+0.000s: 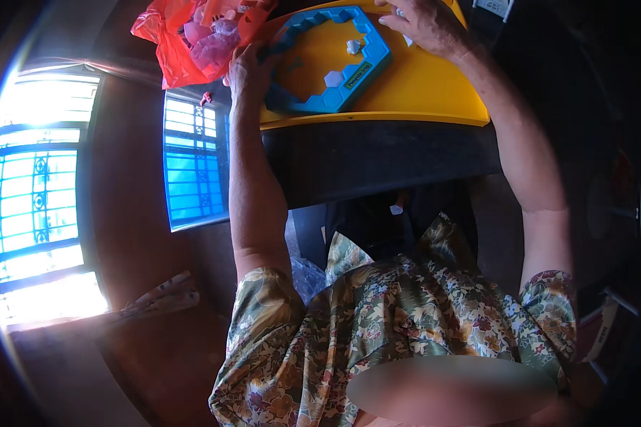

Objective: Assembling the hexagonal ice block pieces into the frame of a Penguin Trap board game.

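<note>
A blue hexagon-celled frame lies on a yellow tabletop. Two small white hexagonal pieces sit inside the frame, on the yellow showing through it. My left hand grips the frame's left edge with curled fingers. My right hand rests over the frame's far right corner, fingers bent down. A small white bit shows under those fingers; I cannot tell whether the hand holds it.
A red plastic bag with pale pieces in it lies left of the frame, by my left hand. The table's dark front edge is toward me. Bright barred windows fill the left side. My flowered shirt fills the bottom.
</note>
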The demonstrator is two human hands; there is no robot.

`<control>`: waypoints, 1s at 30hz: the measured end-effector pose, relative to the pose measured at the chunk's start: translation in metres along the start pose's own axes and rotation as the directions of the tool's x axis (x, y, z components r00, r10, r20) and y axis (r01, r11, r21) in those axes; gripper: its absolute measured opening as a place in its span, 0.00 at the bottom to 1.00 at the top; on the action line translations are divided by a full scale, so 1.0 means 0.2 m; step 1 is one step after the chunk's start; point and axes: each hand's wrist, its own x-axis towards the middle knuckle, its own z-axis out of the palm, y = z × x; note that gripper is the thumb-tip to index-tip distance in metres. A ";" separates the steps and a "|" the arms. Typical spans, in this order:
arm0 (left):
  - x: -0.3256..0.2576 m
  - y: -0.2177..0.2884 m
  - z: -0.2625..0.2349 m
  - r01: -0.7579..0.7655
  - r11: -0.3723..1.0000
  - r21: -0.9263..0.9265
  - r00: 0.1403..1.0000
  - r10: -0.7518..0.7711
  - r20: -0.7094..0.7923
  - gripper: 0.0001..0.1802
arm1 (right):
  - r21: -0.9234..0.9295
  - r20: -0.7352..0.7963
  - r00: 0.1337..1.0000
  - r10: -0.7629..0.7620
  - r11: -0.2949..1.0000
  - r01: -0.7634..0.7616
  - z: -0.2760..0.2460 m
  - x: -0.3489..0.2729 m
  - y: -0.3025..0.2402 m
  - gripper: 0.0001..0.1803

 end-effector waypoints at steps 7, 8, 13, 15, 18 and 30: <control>0.00 0.03 -0.03 0.083 0.991 -0.106 0.981 -0.063 0.184 0.27 | -0.078 -0.054 0.996 -0.076 0.994 0.072 0.07 -0.06 0.09 0.14; -0.01 0.04 -0.03 0.082 0.993 -0.090 0.984 -0.067 0.163 0.27 | -0.059 -0.057 0.997 -0.057 0.997 0.054 0.08 -0.06 0.08 0.13; -0.12 0.18 -0.04 0.093 0.992 0.080 0.987 -0.082 -0.137 0.19 | -0.019 -0.055 0.998 0.028 0.999 -0.029 0.10 -0.09 0.12 0.12; -0.08 0.17 -0.10 0.069 0.997 0.033 0.986 -0.063 -0.154 0.16 | 0.018 -0.148 0.989 -0.023 0.999 0.026 0.13 -0.10 0.14 0.12; 0.09 0.07 -0.16 -0.046 0.999 0.023 0.953 0.050 -0.298 0.16 | 0.035 -0.156 0.988 -0.009 0.999 0.014 0.16 -0.11 0.15 0.11; 0.13 -0.48 -0.17 -0.302 0.951 0.068 0.909 0.265 0.322 0.21 | -0.026 -0.055 0.998 0.014 1.000 -0.016 0.12 -0.13 0.02 0.10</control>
